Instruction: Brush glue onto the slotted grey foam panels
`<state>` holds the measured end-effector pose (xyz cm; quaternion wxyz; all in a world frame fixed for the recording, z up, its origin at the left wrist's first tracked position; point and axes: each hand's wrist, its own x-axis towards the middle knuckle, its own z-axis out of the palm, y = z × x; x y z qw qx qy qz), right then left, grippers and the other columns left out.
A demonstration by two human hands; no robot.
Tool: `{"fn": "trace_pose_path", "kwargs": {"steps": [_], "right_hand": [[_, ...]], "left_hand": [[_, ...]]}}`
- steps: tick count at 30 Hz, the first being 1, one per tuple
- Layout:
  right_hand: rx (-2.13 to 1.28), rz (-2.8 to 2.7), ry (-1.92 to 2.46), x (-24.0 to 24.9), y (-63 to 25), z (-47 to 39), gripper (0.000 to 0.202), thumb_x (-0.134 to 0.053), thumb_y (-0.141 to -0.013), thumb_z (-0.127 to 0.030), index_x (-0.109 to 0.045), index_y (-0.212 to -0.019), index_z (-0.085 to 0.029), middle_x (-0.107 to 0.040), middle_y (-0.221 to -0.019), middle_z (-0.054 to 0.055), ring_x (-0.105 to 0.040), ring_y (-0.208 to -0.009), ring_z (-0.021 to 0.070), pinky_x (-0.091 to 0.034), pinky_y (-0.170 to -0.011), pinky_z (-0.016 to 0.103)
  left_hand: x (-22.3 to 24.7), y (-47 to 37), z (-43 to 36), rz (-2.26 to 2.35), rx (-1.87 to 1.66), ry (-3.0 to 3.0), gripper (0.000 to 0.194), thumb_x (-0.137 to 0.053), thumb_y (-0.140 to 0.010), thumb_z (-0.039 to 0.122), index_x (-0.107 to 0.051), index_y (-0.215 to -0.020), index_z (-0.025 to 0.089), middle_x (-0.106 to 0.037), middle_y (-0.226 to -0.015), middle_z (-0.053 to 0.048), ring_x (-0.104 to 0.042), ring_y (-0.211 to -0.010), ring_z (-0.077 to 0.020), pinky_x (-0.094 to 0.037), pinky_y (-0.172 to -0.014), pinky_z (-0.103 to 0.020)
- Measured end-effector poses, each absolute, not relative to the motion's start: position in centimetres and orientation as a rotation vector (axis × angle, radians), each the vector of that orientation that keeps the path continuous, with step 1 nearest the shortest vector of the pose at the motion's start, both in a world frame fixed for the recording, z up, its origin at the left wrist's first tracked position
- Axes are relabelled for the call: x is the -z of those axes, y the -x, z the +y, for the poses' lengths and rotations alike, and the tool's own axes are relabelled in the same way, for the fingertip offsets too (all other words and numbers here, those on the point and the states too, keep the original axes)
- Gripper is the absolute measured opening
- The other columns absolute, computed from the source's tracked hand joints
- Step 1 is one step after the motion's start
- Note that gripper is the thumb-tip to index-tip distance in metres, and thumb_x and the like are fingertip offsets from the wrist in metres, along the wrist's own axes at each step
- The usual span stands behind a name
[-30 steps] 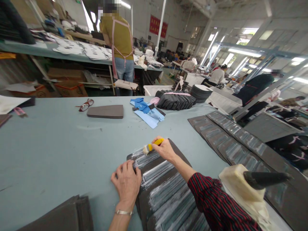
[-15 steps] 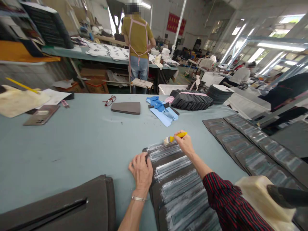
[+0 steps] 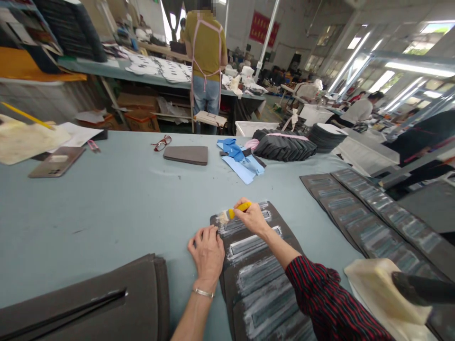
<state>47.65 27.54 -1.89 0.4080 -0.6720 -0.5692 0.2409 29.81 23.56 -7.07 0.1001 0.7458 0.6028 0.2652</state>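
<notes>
My right hand (image 3: 251, 219) is closed round the yellow handle of a brush (image 3: 234, 211). The pale bristles touch the far left corner of a dark panel (image 3: 249, 260), which has white wet-looking streaks across it in several bands. My left hand (image 3: 206, 248) lies on the left edge of that panel, its fingers slightly bent and apart, holding nothing. Other streaked dark panels (image 3: 341, 208) lie overlapped on the right. A stack of dark pieces with a slot (image 3: 142, 289) is at the lower left.
A pale container (image 3: 384, 293) with a black handle-like part stands at the lower right. Farther back lie glasses (image 3: 162, 143), a grey-brown piece (image 3: 186, 155), blue cloth (image 3: 241, 161), a phone (image 3: 57, 162) and bundled dark pieces (image 3: 284, 145). A person (image 3: 205, 57) stands beyond the table.
My right hand has moved the brush left along the far end of the panel to its corner. My left hand stays at the panel's edge. The view has shifted slightly.
</notes>
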Motion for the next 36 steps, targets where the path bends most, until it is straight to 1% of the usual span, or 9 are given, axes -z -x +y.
{"fn": "trace_pose_path", "kwargs": {"steps": [4,7,10,14,20,22,26,30,36], "right_hand": [[-0.38,-1.104,1.884,1.9,-55.6,25.7,0.013,-0.055,-0.066,-0.028,-0.06,-0.071,-0.017,-0.055,-0.062,-0.002,-0.047,-0.057,0.0118,-0.036,-0.058,0.024],[-0.19,-1.0,1.928,1.0,-58.7,23.8,0.013,-0.056,-0.066,-0.028,-0.06,-0.071,-0.017,-0.054,-0.06,-0.003,-0.045,-0.056,0.0113,-0.035,-0.057,0.025],[-0.339,-1.032,1.85,0.3,-56.6,21.8,0.015,-0.057,-0.069,-0.03,-0.061,-0.076,-0.017,-0.051,-0.058,-0.004,-0.042,-0.053,0.0104,-0.033,-0.054,0.024],[-0.601,-1.132,1.711,-0.1,-50.0,19.7,0.015,-0.058,-0.073,-0.031,-0.061,-0.079,-0.018,-0.052,-0.063,-0.003,-0.041,-0.052,0.0096,-0.034,-0.052,0.023],[-0.765,-1.27,1.626,0.9,-44.9,19.8,0.01,-0.056,-0.074,-0.029,-0.059,-0.075,-0.018,-0.055,-0.067,-0.003,-0.045,-0.058,0.0096,-0.036,-0.057,0.021],[-0.745,-1.262,1.683,1.2,-45.1,20.3,0.008,-0.055,-0.072,-0.026,-0.058,-0.071,-0.019,-0.054,-0.065,-0.003,-0.045,-0.059,0.0101,-0.036,-0.058,0.021],[-0.512,-1.266,1.808,1.0,-45.0,20.7,0.006,-0.052,-0.072,-0.024,-0.056,-0.07,-0.02,-0.049,-0.058,-0.005,-0.042,-0.054,0.0105,-0.034,-0.055,0.022],[-0.605,-1.413,1.738,1.3,-45.4,20.3,0.009,-0.051,-0.075,-0.027,-0.058,-0.074,-0.021,-0.052,-0.06,-0.005,-0.044,-0.054,0.0105,-0.034,-0.054,0.022],[-0.407,-1.177,1.956,1.9,-55.5,20.4,0.008,-0.051,-0.07,-0.025,-0.057,-0.073,-0.02,-0.053,-0.06,-0.003,-0.046,-0.055,0.0119,-0.035,-0.056,0.024]], "left_hand": [[7.6,-29.8,23.7,1.759,-0.813,-2.206,0.026,-0.039,-0.089,0.023,-0.058,-0.107,0.025,-0.064,-0.114,-0.005,-0.047,-0.115,-0.0263,-0.026,-0.098,-0.049],[7.7,-29.9,24.0,1.759,-0.852,-2.13,0.025,-0.04,-0.089,0.024,-0.06,-0.105,0.025,-0.065,-0.113,-0.005,-0.047,-0.115,-0.0264,-0.025,-0.098,-0.049],[7.4,-29.6,23.3,1.767,-0.924,-2.033,0.027,-0.04,-0.089,0.023,-0.059,-0.108,0.024,-0.064,-0.116,-0.005,-0.048,-0.116,-0.0238,-0.026,-0.099,-0.046],[6.8,-28.8,20.6,1.722,-0.938,-2.077,0.025,-0.04,-0.09,0.024,-0.059,-0.107,0.025,-0.064,-0.115,-0.004,-0.049,-0.115,-0.0216,-0.027,-0.1,-0.043],[7.7,-28.1,17.8,1.658,-0.814,-2.276,0.023,-0.044,-0.089,0.025,-0.06,-0.106,0.025,-0.066,-0.113,-0.004,-0.05,-0.115,-0.0244,-0.026,-0.099,-0.047],[8.0,-28.0,17.8,1.655,-0.779,-2.317,0.024,-0.043,-0.089,0.025,-0.059,-0.107,0.025,-0.066,-0.115,-0.004,-0.05,-0.116,-0.0248,-0.026,-0.099,-0.047],[8.0,-28.1,18.0,1.671,-0.741,-2.347,0.024,-0.042,-0.09,0.024,-0.059,-0.107,0.024,-0.066,-0.114,-0.003,-0.049,-0.116,-0.0251,-0.026,-0.1,-0.047],[8.0,-28.1,17.9,1.667,-0.743,-2.366,0.024,-0.043,-0.089,0.024,-0.059,-0.106,0.023,-0.066,-0.113,-0.004,-0.05,-0.115,-0.0258,-0.025,-0.101,-0.048],[8.3,-28.3,17.9,1.68,-0.787,-2.368,0.022,-0.044,-0.088,0.025,-0.059,-0.104,0.023,-0.066,-0.11,-0.006,-0.049,-0.116,-0.0274,-0.024,-0.1,-0.048]]}}
